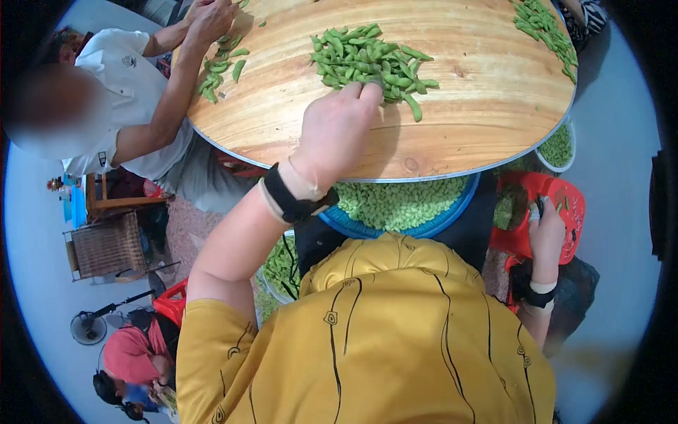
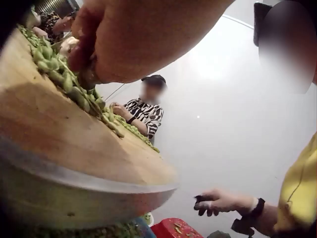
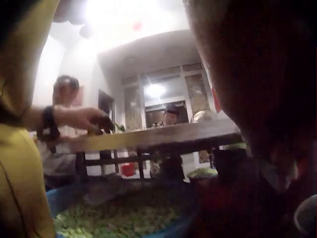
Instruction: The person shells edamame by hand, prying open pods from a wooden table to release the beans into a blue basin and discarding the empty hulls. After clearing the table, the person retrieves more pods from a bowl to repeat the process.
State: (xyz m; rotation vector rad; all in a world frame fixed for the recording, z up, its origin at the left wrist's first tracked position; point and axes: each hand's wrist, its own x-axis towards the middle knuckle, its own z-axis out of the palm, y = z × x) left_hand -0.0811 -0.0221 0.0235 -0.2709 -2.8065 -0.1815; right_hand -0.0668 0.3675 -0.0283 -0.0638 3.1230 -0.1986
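My left hand [image 1: 339,124] reaches over the round wooden table [image 1: 261,141], its bent fingertips gripping at the near side of a pile of green soybean pods [image 1: 353,53]. The left wrist view shows its curled fingers down among the pods [image 2: 57,74]; the ones in its grasp are mostly hidden. Out to the right, my right hand [image 1: 547,244] hangs beside a red plastic stool [image 1: 575,226], fingers loosely bent. White tape wraps one finger, and dark patches show at the fingertips. Shelled beans [image 1: 402,205] fill a blue basin [image 1: 431,230] under the table edge, at my lap.
Another person [image 1: 141,106] handles pods at the table's left side. More pods [image 1: 544,32] lie along the right edge. A bowl of green beans [image 1: 558,148] stands below that edge. A container of pods [image 1: 279,265] is by my left side, and a wicker chair [image 1: 109,244] stands farther left.
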